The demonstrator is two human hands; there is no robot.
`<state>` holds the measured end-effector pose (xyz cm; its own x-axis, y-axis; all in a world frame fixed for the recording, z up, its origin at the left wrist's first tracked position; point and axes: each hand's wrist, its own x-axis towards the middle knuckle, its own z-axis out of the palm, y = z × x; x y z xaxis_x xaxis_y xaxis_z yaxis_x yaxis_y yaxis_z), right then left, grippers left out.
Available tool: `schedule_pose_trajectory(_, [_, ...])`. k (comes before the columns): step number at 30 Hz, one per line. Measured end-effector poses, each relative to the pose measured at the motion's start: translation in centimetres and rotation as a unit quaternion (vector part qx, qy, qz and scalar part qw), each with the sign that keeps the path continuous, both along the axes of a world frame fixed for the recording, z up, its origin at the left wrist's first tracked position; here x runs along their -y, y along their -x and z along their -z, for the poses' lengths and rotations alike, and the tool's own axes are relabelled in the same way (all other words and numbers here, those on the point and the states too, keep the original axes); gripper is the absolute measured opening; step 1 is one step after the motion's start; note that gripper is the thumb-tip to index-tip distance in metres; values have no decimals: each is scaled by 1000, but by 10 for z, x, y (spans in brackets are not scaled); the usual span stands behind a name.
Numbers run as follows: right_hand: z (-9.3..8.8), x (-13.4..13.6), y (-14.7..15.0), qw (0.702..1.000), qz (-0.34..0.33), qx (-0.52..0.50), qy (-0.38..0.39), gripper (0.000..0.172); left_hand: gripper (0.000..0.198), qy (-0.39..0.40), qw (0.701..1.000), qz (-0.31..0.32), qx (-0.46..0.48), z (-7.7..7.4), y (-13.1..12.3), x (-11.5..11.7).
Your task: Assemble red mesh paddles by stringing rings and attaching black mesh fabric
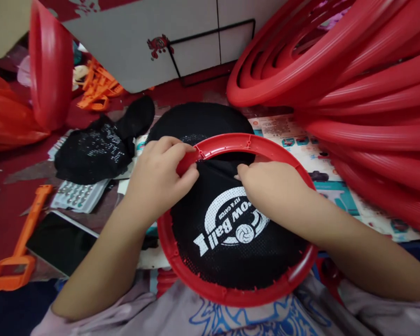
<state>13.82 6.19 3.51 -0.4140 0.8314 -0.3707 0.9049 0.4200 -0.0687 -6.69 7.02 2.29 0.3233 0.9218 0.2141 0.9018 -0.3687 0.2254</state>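
Observation:
A red plastic ring (pixel 236 296) lies tilted against my lap, with small pegs along its inner edge. Black mesh fabric (pixel 203 200) printed with a white "Ball" logo spans most of it; at the far side a gap shows between cloth and rim. My left hand (pixel 164 175) grips the ring's far left part between thumb and fingers. Inside the ring, my right hand (pixel 271 186) pinches the fabric's upper edge, its fingertips partly hidden. Just beyond the ring lies another round black fabric piece (pixel 203 116).
Red rings (pixel 336 93) are stacked at the right, and one stands at the upper left (pixel 51 70). Left lie crumpled black fabric (pixel 94 149), a calculator (pixel 80 195), a dark-screened phone (pixel 63 242) and an orange handle (pixel 19 247). A white panel (pixel 192 37) stands behind.

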Motion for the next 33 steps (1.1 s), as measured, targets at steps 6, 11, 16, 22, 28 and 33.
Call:
schedule_pose_trajectory(6, [8, -9, -4, 993, 3, -93, -71, 21, 20, 20, 989, 54, 135, 19, -8, -9])
schedule_pose_trajectory(11, [-2, -15, -15, 978, 37, -198, -54, 10, 17, 31, 982, 66, 172, 22, -9, -9])
schedule_pose_trajectory(16, [-1, -26, -29, 932, -46, -359, 6, 25, 11, -9, 980, 73, 184, 25, -11, -7])
schedule_pose_trajectory(22, [9, -36, -34, 903, -175, -388, -57, 27, 8, -7, 980, 53, 192, 20, -12, -4])
schedule_pose_trajectory(28, [23, -34, -26, 912, -171, -317, -197, 33, 9, 18, 979, 7, 204, 17, -12, -6])
schedule_pose_trajectory(33, [29, -32, -20, 921, -171, -245, -252, 37, 11, 5, 983, 7, 183, 21, -12, -10])
